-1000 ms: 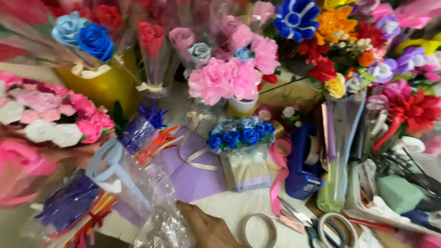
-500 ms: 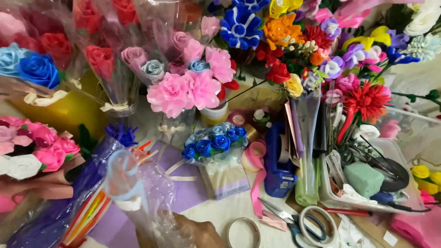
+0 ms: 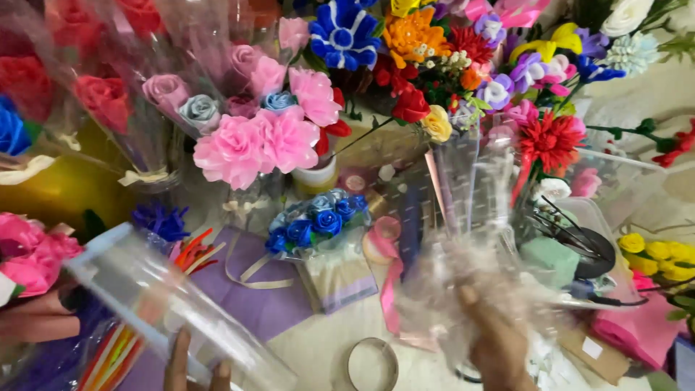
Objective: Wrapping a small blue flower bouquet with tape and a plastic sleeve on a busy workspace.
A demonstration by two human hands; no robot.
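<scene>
Your right hand (image 3: 499, 340) grip pinches crumpled clear wrap (image 3: 463, 282); left hand (image 3: 192, 369) grip clasps clear sleeve (image 3: 166, 311); nothing wrapped yet.

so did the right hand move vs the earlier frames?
Yes. The right hand was out of view earlier; now it is raised with crinkled clear cellophane right of the small blue rose bouquet, which itself only shifted with the camera.

The left hand (image 3: 195, 366) is cut off by the bottom edge, the right hand (image 3: 499, 340) is blurred behind crinkled clear wrap (image 3: 463, 282), and the clear tube (image 3: 166, 311) is smeared by motion.
</scene>
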